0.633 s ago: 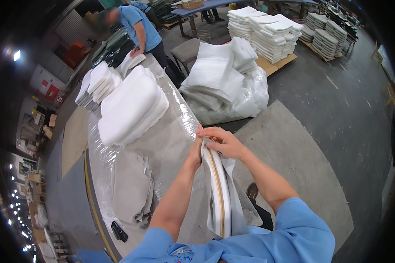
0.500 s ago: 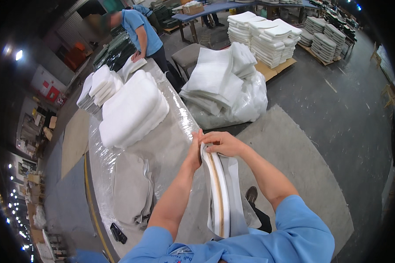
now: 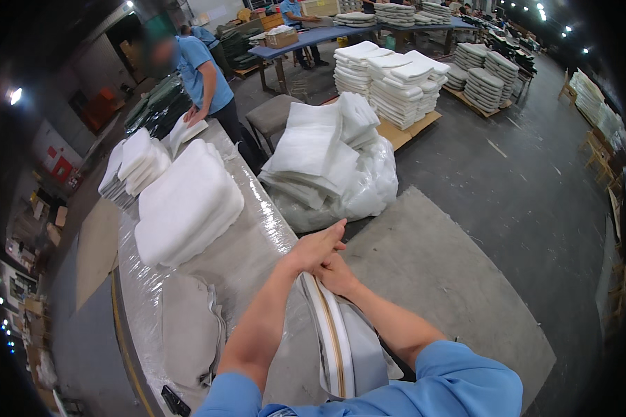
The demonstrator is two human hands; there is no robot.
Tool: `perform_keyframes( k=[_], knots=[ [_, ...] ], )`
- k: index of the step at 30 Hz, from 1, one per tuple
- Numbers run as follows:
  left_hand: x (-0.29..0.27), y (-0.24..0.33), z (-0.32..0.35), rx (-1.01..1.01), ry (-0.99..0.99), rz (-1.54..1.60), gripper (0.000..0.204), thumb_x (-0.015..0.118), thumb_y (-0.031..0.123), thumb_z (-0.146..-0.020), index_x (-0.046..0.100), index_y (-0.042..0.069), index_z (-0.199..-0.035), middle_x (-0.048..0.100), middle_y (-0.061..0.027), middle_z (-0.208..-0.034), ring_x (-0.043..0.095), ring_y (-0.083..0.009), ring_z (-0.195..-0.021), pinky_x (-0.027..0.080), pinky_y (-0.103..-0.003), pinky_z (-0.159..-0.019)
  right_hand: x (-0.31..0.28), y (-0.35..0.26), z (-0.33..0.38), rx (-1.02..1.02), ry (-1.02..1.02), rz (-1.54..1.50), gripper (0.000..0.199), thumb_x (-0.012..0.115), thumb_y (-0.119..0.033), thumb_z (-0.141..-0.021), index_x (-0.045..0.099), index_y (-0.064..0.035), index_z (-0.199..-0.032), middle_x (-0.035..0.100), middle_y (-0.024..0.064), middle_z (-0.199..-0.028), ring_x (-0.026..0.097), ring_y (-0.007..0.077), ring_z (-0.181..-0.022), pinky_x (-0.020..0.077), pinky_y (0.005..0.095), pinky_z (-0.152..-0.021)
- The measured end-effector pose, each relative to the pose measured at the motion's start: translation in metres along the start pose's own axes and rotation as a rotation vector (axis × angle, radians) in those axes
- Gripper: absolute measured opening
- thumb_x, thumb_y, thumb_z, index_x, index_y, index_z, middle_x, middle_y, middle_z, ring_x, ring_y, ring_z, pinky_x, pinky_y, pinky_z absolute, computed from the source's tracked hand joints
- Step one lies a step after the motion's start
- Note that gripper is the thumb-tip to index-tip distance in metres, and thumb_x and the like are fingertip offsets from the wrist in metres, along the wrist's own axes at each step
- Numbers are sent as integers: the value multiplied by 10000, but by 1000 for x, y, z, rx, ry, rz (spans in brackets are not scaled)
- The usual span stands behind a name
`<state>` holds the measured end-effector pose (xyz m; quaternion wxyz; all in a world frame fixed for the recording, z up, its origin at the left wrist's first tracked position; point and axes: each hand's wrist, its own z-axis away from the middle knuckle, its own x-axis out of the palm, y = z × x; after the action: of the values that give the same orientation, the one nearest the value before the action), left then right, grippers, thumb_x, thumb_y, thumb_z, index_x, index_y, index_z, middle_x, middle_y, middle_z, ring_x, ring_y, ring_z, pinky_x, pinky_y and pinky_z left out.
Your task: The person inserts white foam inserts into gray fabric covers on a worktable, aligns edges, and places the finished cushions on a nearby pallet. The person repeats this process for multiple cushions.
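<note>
A cushion [image 3: 327,326] stands on edge against my body, its narrow side up. White padding with a thin tan layer along its middle shows between the sides of a grey fabric cover [image 3: 366,340]. At its far end my right hand [image 3: 338,275] is closed, its fingers curled at the cover's edge; the fingertips are partly hidden. Across that end lies my left hand [image 3: 318,249], fingers stretched out and pointing away, touching my right hand. Left of it, folded grey fabric covers [image 3: 190,330] lie on the plastic-covered table [image 3: 247,267].
White padding sheets [image 3: 188,201] are stacked on the table. Beyond its right edge sits a plastic bag [image 3: 372,184] with more padding. Another person [image 3: 205,76] works at the far end. White cushion stacks [image 3: 396,87] stand on cardboard; a black object [image 3: 175,401] lies near left.
My left hand has gone from upright beside the cushion's end to lying flat across it. My right hand has drawn lower and curled. The view has shifted, moving surroundings left.
</note>
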<state>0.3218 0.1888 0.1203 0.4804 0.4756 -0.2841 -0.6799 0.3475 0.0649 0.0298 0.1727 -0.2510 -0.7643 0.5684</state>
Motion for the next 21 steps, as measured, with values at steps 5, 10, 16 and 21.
perform_keyframes(
  k=[5,10,16,21],
  knots=[
    [15,15,11,-75,90,-227,774,344,752,-1026,407,266,-1625,754,-79,-1247,685,-231,-1152,500,-357,-1036,-2,8,16,128,-9,-175,95,642,-36,-948,728,4,-954,720,50,-864,627,147,-824,497,346,-736],
    [30,16,21,-68,192,-379,756,285,708,-1039,391,246,-1628,721,-171,-1291,634,-411,-1244,449,-436,-1079,6,9,26,59,54,-236,101,620,-42,-968,692,25,-990,707,38,-872,618,116,-860,507,314,-766],
    [34,16,23,-23,181,-183,775,303,685,-1065,402,154,-1620,722,-226,-1258,664,-387,-1193,446,-435,-1094,-2,17,37,-19,31,-164,96,662,-45,-968,702,19,-1027,728,66,-941,642,135,-902,519,328,-818],
    [22,-41,13,309,461,954,678,271,496,-1149,412,-30,-1554,643,-212,-1392,584,-314,-1304,399,-445,-1169,-16,-4,30,-29,59,-206,104,663,-15,-962,730,10,-1038,728,71,-1085,658,157,-1006,505,311,-923]
  ],
)
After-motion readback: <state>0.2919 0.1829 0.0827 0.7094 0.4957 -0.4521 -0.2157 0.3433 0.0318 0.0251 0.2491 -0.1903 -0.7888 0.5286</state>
